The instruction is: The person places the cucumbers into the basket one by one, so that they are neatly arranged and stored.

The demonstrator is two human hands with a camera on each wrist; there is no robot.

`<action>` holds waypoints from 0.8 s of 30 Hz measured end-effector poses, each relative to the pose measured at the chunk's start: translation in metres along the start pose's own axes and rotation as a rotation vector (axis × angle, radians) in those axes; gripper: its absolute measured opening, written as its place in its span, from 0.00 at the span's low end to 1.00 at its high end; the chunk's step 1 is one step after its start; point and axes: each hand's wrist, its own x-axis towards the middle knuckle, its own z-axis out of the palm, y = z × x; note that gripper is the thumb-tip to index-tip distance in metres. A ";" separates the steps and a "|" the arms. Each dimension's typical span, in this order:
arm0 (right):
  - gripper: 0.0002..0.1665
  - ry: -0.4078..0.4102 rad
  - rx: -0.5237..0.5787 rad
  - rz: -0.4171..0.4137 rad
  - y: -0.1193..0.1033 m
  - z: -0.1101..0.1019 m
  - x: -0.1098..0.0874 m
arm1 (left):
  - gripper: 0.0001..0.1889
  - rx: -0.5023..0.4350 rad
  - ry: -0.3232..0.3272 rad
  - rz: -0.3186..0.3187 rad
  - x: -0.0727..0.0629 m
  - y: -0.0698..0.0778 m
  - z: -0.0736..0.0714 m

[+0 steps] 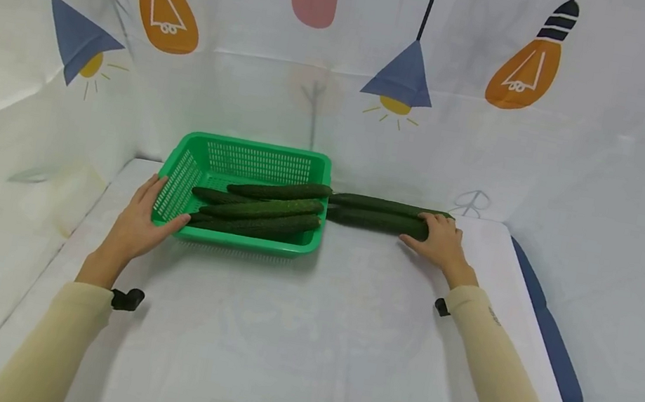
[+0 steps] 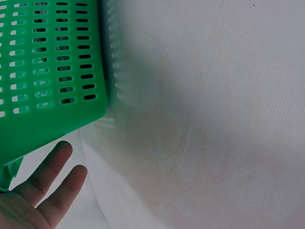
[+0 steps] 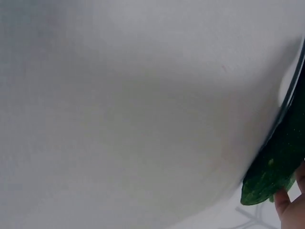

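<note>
A green plastic basket (image 1: 251, 244) with slotted walls holds several dark green cucumbers (image 1: 270, 210). My left hand (image 1: 136, 223) holds its front left corner, thumb over the rim and fingers along the left side. In the left wrist view, two fingers (image 2: 59, 191) of that hand stretch out just below the basket's wall (image 2: 52, 124). Two more cucumbers lie side by side to the right of the basket, the near cucumber (image 1: 377, 221) and the far cucumber (image 1: 386, 206). My right hand (image 1: 440, 242) grips their right ends; in the right wrist view its fingers touch a cucumber end (image 3: 271, 176).
A white-covered table (image 1: 284, 351) lies beneath everything. White cloth (image 1: 336, 118) printed with lamps and bulbs hangs behind and at both sides. A dark blue edge (image 1: 559, 354) runs along the table's right side. Both wrists carry small black devices (image 1: 127, 299).
</note>
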 end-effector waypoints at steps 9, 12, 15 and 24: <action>0.44 -0.070 -0.014 -0.060 0.003 0.008 -0.006 | 0.51 0.000 0.008 0.000 -0.002 -0.001 -0.001; 0.42 -0.072 -0.020 -0.081 0.001 0.008 -0.005 | 0.51 0.000 0.009 0.001 -0.002 -0.002 -0.001; 0.40 -0.082 -0.028 -0.092 0.000 0.008 -0.004 | 0.51 0.001 -0.001 -0.001 -0.001 -0.002 0.000; 0.37 -0.058 0.003 -0.093 -0.003 0.010 -0.010 | 0.51 0.000 0.000 -0.002 0.000 0.000 0.001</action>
